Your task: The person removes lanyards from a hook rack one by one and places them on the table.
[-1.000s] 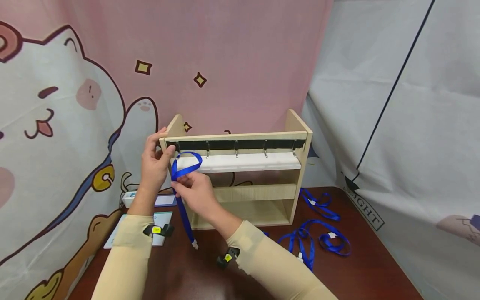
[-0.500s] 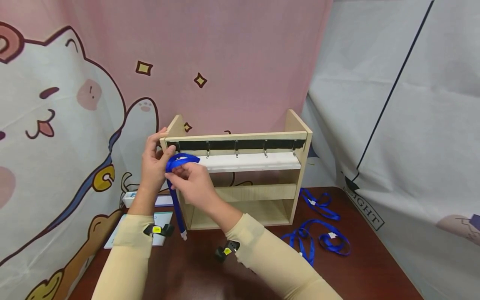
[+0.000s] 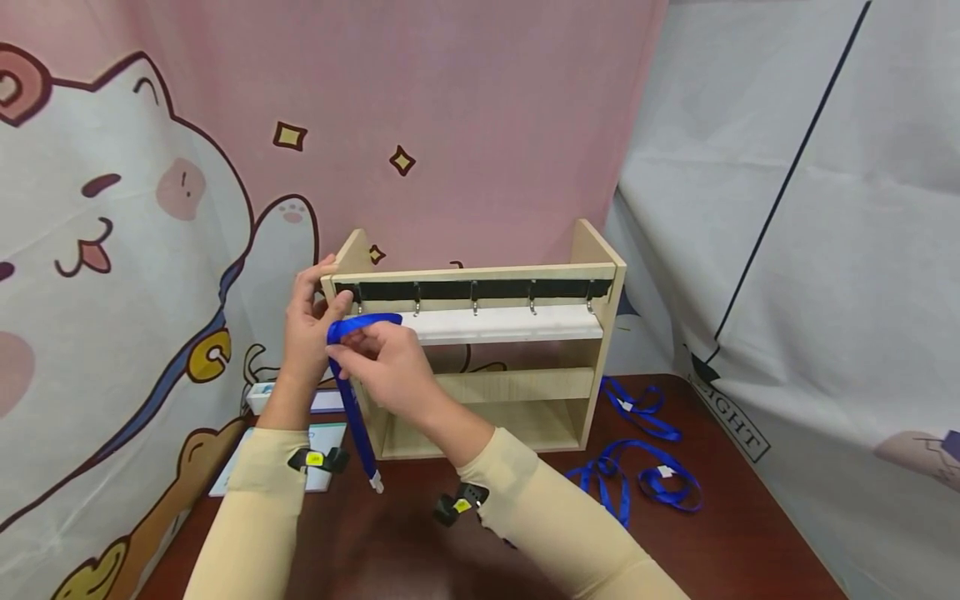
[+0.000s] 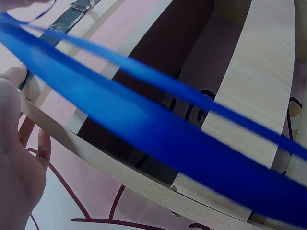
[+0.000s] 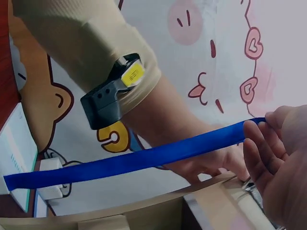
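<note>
At frame centre-left, the right hand (image 3: 390, 367) pinches a flat blue lanyard (image 3: 352, 392) while the left hand (image 3: 311, 321) grips the wooden rack (image 3: 600, 333), whose lower shelves show nothing inside.

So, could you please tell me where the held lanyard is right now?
In the head view, the lanyard hangs at the rack's left end, pinched by the right hand beside the leftmost hook.

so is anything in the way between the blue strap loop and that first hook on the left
Nothing visible. The right hand pinches the blue strap just below the leftmost hook, while the left hand grips the rack's corner beside it.
</note>
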Demonstrator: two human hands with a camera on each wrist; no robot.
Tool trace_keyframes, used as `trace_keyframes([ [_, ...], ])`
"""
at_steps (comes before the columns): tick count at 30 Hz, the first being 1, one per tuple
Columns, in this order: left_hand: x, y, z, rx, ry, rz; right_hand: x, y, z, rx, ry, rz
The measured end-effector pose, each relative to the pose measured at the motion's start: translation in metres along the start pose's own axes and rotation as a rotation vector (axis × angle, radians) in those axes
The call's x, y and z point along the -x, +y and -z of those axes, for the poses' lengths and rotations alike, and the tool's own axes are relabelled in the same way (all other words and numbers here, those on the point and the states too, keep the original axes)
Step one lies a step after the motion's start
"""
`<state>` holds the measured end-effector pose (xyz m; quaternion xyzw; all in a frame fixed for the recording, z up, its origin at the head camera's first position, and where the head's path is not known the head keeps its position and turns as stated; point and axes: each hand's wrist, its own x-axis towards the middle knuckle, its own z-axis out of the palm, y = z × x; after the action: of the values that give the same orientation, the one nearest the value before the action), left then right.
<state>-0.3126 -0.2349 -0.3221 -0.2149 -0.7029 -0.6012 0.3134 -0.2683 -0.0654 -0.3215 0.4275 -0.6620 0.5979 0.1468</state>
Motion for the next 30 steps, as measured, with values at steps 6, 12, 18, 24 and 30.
trace_keyframes([
  [6, -0.005, -0.022, 0.005, -0.022, 0.012, 0.000, 0.007, -0.011, 0.008, -0.013, -0.059, -0.010],
  [12, -0.008, -0.030, 0.008, -0.045, 0.004, -0.033, 0.019, -0.014, 0.018, 0.035, -0.139, -0.049],
  [18, -0.008, -0.029, 0.008, -0.043, 0.005, -0.044, 0.029, -0.010, 0.029, 0.091, -0.213, -0.124],
  [24, -0.008, -0.033, 0.008, -0.047, 0.001, -0.058, 0.036, -0.003, 0.046, 0.109, -0.240, -0.173],
  [30, -0.009, -0.033, 0.009, -0.052, 0.002, -0.051, 0.042, 0.002, 0.065, 0.110, -0.216, -0.200],
])
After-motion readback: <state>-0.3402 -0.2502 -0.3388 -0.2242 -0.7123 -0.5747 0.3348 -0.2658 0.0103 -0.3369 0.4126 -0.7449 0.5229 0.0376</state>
